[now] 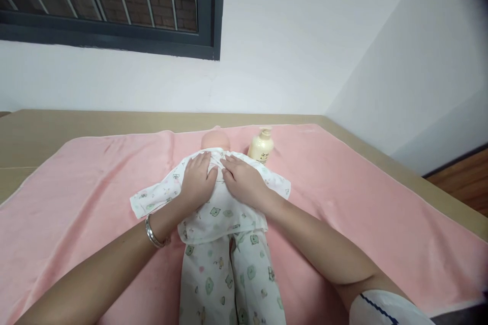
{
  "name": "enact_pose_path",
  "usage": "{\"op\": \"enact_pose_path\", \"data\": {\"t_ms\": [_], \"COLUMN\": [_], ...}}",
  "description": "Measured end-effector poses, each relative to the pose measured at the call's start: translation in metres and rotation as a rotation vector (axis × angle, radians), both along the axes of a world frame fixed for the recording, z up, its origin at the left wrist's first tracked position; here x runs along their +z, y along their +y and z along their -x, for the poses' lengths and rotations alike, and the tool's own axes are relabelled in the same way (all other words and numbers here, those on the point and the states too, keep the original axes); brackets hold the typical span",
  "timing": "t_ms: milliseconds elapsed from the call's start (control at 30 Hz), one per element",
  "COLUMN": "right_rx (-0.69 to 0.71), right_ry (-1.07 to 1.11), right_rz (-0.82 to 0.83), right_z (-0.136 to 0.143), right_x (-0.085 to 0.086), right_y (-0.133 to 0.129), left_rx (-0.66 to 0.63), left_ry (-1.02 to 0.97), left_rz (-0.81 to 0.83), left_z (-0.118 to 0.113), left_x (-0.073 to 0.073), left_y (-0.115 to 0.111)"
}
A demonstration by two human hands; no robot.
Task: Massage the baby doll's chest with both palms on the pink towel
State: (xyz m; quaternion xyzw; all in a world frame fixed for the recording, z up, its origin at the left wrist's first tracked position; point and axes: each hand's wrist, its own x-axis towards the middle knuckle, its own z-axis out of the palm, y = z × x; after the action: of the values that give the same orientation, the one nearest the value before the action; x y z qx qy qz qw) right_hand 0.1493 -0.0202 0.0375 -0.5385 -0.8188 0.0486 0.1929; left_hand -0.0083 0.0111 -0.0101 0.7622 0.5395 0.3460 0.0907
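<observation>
A doll (215, 139) in a white printed top (224, 213) and matching trousers (209, 274) lies on a pink blanket (95, 183), its head toward the wall. My left hand (198, 180) rests flat on the upper left of the top, fingers extended toward the collar. On the upper right of the top lies my right hand (244, 179), its fingers also stretched out and pointing inward. Both palms face down on the cloth, the fingertips close together but apart. Below the collar, the fabric is creased between them.
A cream pump bottle (261, 146) stands on the blanket right of the doll's head. Behind the blanket runs a tan surface edge (190, 119) along a white wall, with a dark-framed barred window (217, 10) at upper left.
</observation>
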Motion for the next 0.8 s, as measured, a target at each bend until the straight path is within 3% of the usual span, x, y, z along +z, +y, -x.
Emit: {"op": "enact_pose_path", "data": {"t_ms": [200, 400, 533, 633, 800], "right_rx": [-0.022, 0.014, -0.059, -0.115, -0.066], "right_ry": [0.037, 0.094, 0.042, -0.059, -0.157], "right_rz": [-0.010, 0.084, 0.064, 0.004, -0.054], "right_z": [-0.005, -0.012, -0.007, 0.002, 0.010], "right_x": [-0.014, -0.005, -0.003, -0.004, 0.003], "right_y": [0.020, 0.026, 0.022, 0.004, -0.020], "left_rx": [0.013, 0.039, 0.009, -0.024, -0.051], "left_ry": [-0.022, 0.087, 0.161, 0.174, 0.175], "left_rz": [-0.024, -0.075, -0.119, -0.066, 0.001], "left_z": [-0.002, -0.011, -0.015, -0.006, 0.006], "left_x": [0.002, 0.001, 0.004, 0.009, 0.011], "left_y": [-0.004, -0.026, -0.039, -0.031, -0.009]}}
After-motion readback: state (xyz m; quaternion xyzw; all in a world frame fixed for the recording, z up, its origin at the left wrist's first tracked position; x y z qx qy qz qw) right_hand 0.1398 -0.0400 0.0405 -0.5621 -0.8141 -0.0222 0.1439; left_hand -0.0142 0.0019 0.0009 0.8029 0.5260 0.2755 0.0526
